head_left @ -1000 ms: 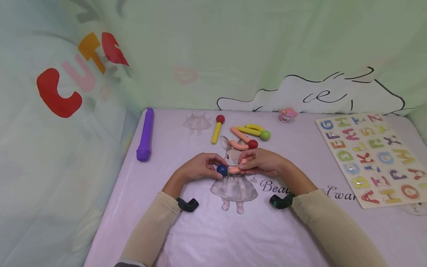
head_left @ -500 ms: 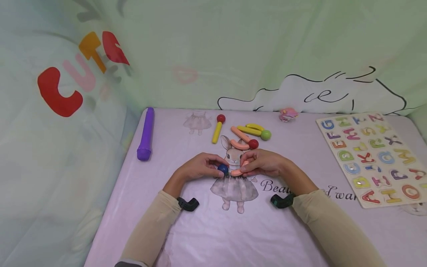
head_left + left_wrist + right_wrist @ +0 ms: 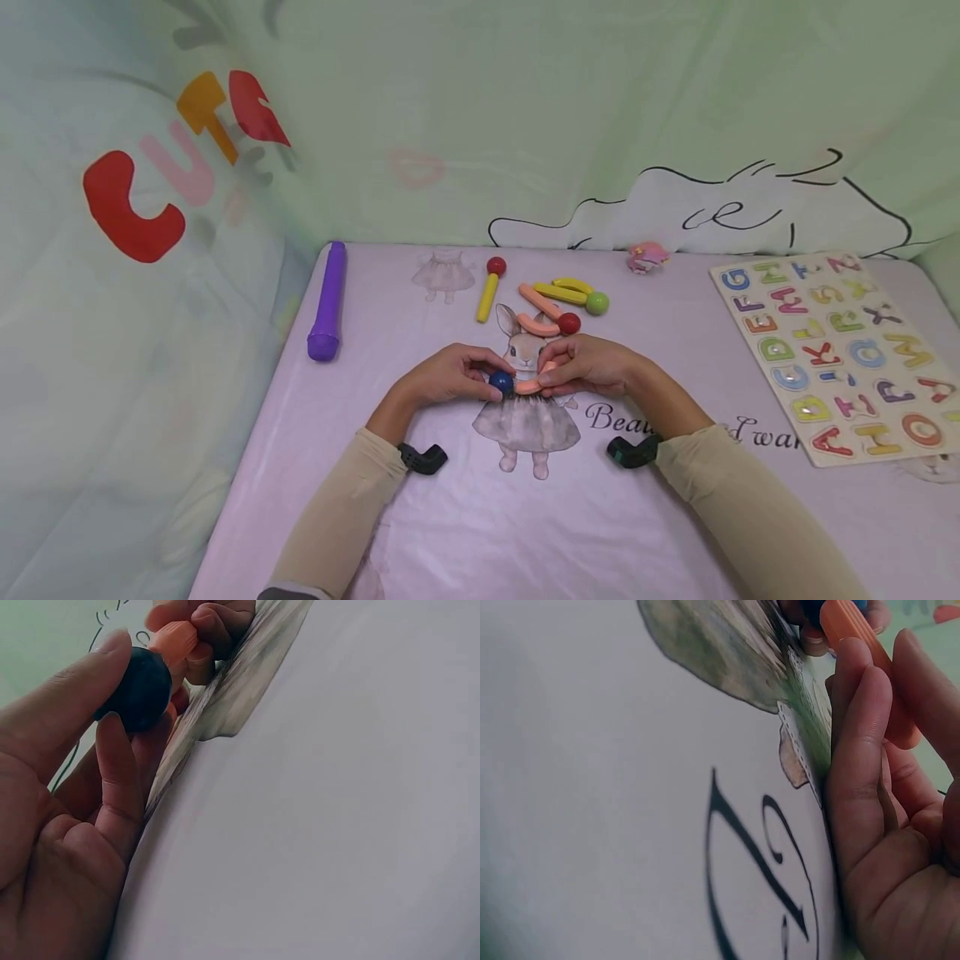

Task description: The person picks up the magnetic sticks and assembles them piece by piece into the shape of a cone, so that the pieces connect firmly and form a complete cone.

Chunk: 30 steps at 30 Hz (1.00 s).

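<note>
My left hand [image 3: 453, 372] pinches a dark blue ball [image 3: 501, 382] between thumb and fingers, over the rabbit print on the cloth. Facing it, my right hand [image 3: 597, 365] grips a curved orange stick [image 3: 528, 387], with one end pointing at the ball. In the left wrist view the ridged orange end [image 3: 174, 641] meets or nearly meets the ball [image 3: 142, 690]; whether they are joined I cannot tell. The right wrist view shows the stick [image 3: 892, 682] between thumb and fingers, partly covered by the fingertips, with the ball only partly visible behind it.
Beyond the hands lie a yellow stick with a red ball [image 3: 487, 296], orange sticks at another red ball [image 3: 569, 323], and yellow sticks at a green ball [image 3: 597, 303]. A purple microphone-like toy [image 3: 327, 304] lies left, a pink figurine [image 3: 647, 257] behind, an alphabet board [image 3: 840, 358] right.
The orange stick drew slightly away from the blue ball half a second ago and is now back close against it. Both hands otherwise keep nearly the same place.
</note>
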Motion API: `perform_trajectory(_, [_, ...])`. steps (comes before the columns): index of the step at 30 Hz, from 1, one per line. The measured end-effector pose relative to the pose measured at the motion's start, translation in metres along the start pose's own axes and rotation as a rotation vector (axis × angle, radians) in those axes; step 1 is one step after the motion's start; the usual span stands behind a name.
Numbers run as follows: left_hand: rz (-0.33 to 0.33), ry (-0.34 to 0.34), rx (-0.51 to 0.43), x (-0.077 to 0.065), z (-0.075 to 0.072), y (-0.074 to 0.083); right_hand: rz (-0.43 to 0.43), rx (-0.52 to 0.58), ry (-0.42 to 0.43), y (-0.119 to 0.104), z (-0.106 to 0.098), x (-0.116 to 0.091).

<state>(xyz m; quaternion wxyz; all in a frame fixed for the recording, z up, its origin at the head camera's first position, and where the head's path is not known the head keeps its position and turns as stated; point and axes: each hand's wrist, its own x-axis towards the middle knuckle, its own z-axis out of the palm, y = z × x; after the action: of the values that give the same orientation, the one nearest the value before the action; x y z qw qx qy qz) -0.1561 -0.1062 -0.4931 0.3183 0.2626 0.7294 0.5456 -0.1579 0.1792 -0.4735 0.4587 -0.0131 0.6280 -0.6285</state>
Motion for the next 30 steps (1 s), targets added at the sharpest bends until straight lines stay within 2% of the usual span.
perform_trajectory(10, [0.006, -0.009, 0.007, -0.0001, 0.0, 0.001, 0.002, -0.024, 0.001, -0.0005, 0.0004, 0.0])
perform_trajectory(15, [0.03, -0.03, -0.062, 0.001, -0.0016, -0.0027, 0.049, -0.02, 0.002, -0.0041, 0.0007, -0.0024])
perform_trajectory(20, [0.052, -0.016, -0.137, 0.0027, -0.0029, -0.0072, 0.07, 0.012, 0.022, -0.0063, 0.0, -0.0024])
perform_trajectory(26, [0.019, 0.0, -0.209, 0.0018, -0.0016, -0.0062, 0.055, -0.015, -0.011, -0.0038, 0.0001, -0.0012])
perform_trajectory(30, [0.013, 0.021, -0.216, 0.0025, -0.0021, -0.0075, 0.071, -0.045, -0.013, -0.0052, 0.0006, -0.0024])
